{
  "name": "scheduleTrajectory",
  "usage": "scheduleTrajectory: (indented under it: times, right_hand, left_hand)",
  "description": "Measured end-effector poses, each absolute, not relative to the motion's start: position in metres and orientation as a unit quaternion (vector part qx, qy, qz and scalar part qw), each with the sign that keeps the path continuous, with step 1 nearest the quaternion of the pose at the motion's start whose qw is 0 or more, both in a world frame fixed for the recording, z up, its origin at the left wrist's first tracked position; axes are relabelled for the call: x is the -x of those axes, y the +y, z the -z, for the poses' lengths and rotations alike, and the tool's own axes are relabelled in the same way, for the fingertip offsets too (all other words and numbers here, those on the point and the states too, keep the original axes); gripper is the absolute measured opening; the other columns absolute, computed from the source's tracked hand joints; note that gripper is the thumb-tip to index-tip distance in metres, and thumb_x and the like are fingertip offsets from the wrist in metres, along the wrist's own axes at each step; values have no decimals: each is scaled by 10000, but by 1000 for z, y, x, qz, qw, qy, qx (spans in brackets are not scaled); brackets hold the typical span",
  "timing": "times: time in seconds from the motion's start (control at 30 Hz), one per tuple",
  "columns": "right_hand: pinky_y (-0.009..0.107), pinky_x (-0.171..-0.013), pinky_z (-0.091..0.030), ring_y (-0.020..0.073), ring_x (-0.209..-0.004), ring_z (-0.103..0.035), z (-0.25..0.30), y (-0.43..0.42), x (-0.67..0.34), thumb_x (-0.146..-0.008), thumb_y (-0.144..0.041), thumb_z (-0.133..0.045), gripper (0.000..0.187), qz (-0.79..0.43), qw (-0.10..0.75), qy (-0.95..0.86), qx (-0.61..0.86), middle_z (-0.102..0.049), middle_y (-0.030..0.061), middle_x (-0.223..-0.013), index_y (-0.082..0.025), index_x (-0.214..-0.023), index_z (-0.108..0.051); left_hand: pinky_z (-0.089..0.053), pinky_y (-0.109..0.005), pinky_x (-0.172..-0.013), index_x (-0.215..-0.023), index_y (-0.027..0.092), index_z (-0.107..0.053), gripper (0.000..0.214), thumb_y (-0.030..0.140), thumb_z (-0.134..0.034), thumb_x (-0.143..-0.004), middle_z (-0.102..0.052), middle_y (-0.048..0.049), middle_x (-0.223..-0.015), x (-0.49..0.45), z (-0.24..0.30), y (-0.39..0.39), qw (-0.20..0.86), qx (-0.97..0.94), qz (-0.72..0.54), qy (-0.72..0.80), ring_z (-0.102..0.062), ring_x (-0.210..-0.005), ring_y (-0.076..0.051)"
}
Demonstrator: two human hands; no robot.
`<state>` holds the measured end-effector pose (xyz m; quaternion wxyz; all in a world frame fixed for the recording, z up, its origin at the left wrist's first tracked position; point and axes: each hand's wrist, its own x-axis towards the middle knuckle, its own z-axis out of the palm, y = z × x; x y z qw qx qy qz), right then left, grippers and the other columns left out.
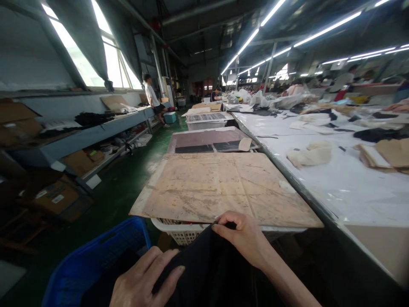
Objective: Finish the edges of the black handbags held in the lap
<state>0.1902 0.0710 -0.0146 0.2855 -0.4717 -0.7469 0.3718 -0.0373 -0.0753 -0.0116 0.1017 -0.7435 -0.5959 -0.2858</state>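
Observation:
A piece of black fabric [204, 268] stretches between both hands at the bottom of the view. My right hand [244, 236] pinches its far edge, fingers closed on the cloth, just in front of a worn cardboard board [220, 187]. My left hand [143, 279] grips the near edge, thumb on top, above a blue plastic crate [96, 260]. The board lies on a white plastic basket [179, 232].
A long white worktable [338, 170] runs along the right, strewn with fabric and cardboard pieces. More covered crates line up ahead. Grey shelves [79, 140] with boxes stand on the left across a green floor aisle. A person stands far back by the shelves; others sit at the far right.

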Motion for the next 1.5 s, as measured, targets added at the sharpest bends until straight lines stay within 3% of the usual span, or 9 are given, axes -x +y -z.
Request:
scheduleTrajectory:
  times: [0.4, 0.53, 0.7, 0.87, 1.0, 1.13, 1.23, 1.33, 1.5]
  right_hand:
    - [285, -740, -425, 174, -789, -637, 9, 65, -187, -819, -337, -686, 147, -363, 273, -761, 464, -712, -37, -787, -247, -707, -717]
    - [283, -731, -420, 177, -793, -641, 7, 64, -184, -815, -327, -689, 141, -352, 262, -768, 467, -718, -29, -784, -243, -707, -725]
    - [268, -683, -394, 164, -767, -641, 5, 63, -173, -809, -297, -697, 119, -321, 238, -799, 449, -721, -28, -765, -242, -712, -736]
    - [259, -646, -374, 157, -736, -630, 7, 63, -170, -797, -314, -722, 120, -301, 229, -808, 452, -707, -25, -735, -238, -705, -734]
    - [255, -668, -383, 157, -761, -640, 8, 64, -170, -788, -307, -736, 90, -310, 221, -808, 449, -714, -36, -744, -252, -717, -740]
    - [256, -686, -393, 157, -775, -645, 7, 65, -168, -796, -317, -731, 103, -322, 210, -812, 440, -718, -38, -745, -252, -717, -743]
    - [258, -679, -391, 152, -753, -640, 7, 65, -167, -800, -326, -724, 118, -323, 203, -812, 441, -712, -40, -731, -250, -712, -741]
    - [261, -662, -385, 150, -737, -634, 5, 66, -166, -806, -332, -710, 134, -319, 210, -806, 452, -705, -44, -718, -252, -702, -736]
    - [273, -653, -379, 167, -741, -639, 0, 69, -158, -810, -328, -693, 138, -310, 202, -811, 454, -715, -34, -726, -258, -701, -740]
  left_hand:
    - [-459, -187, -585, -745, 190, -630, 313, 266, -478, -1008, -557, 22, -684, 28, 9, -67, -26, 745, 281, -605, -596, -623, -89]
    - [-471, -221, -574, -727, 201, -623, 372, 322, -432, -1022, -603, 5, -707, 32, 3, -64, -35, 763, 183, -620, -644, -645, -131]
    - [-494, -331, -566, -926, 225, -662, 251, 300, -439, -1014, -730, -12, -792, 21, -10, -44, -4, 786, -2, -619, -732, -699, -259]
    - [-332, -325, -443, -836, 211, -649, 303, 147, -396, -991, -712, -17, -730, 10, -10, -29, 59, 830, -64, -552, -699, -590, -268]
    - [-322, -327, -496, -855, 195, -644, 358, 145, -325, -1009, -697, -27, -745, 19, -2, -27, 14, 845, -41, -533, -679, -608, -234]
    - [-379, -286, -598, -763, 173, -608, 476, 336, -272, -1059, -645, -9, -701, 30, -4, -23, -138, 800, 29, -584, -630, -647, -167]
    - [-384, -242, -615, -734, 178, -603, 399, 435, -453, -999, -632, 26, -710, 33, -14, -24, -252, 744, 66, -615, -597, -679, -140]
    - [-377, -211, -578, -838, 208, -648, 142, 339, -702, -826, -636, 62, -723, 37, -21, -35, -310, 694, 97, -642, -589, -682, -129]
    - [-443, -177, -591, -991, 265, -649, 126, 332, -609, -892, -648, 71, -741, 48, -6, -62, -267, 649, 200, -684, -604, -655, -106]
